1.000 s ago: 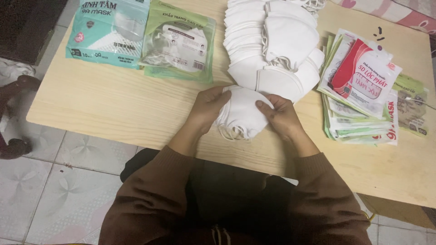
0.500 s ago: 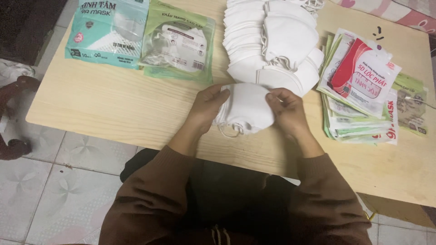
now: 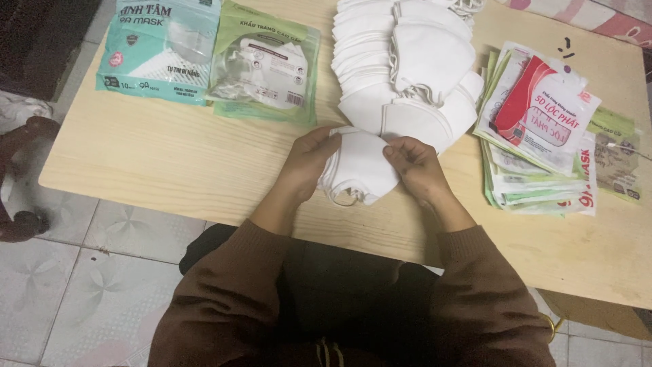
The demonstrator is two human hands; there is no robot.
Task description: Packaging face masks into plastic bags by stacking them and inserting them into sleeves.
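I hold a small bundle of white masks (image 3: 358,166) between my left hand (image 3: 305,163) and right hand (image 3: 415,163), both clamped on its sides, just in front of the big pile of masks (image 3: 407,68). Since a second ago the bundle has come up nearer that pile. The empty packets (image 3: 543,136) lie to the pile's right, the teal box (image 3: 159,47) well to its left

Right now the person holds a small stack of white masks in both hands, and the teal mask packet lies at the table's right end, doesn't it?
Not quite. The head view shows both hands, left hand and right hand, on the stack of white masks, but the teal packet lies at the table's left end, not the right.
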